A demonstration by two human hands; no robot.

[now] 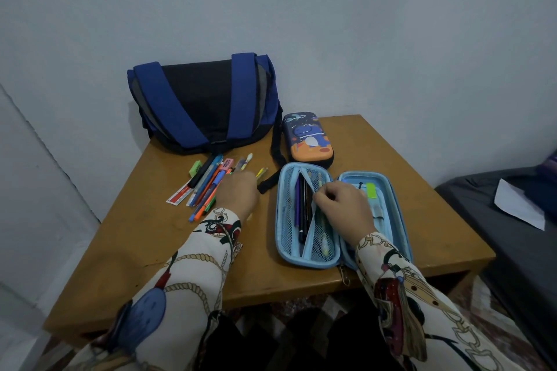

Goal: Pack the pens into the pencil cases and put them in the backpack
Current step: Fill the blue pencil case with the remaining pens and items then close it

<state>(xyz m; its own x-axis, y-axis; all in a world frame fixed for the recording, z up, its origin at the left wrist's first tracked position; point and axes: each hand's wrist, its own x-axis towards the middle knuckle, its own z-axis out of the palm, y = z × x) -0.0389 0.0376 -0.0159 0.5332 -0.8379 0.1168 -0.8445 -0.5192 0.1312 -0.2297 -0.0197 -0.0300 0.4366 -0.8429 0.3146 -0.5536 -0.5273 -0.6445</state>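
A light-blue pencil case (283, 250) lies open flat on the wooden table (144, 250), with dark pens (302, 205) under its left mesh flap. My right hand (343, 208) pinches the white edge of that flap at the case's middle. My left hand (238, 193) rests over a loose pile of pens (208, 184) to the left; its fingertips are blurred and whether they hold a pen is unclear. A shut dinosaur-print pencil case (307, 137) lies behind the open one. The blue and black backpack (202, 102) stands against the wall at the back left.
A green eraser (196, 168), a pink eraser (229, 163) and a red-and-white ruler (177, 194) lie with the pile. The backpack's black strap (275, 156) trails between the pile and the cases. A dark bed with white paper (518, 205) stands to the right.
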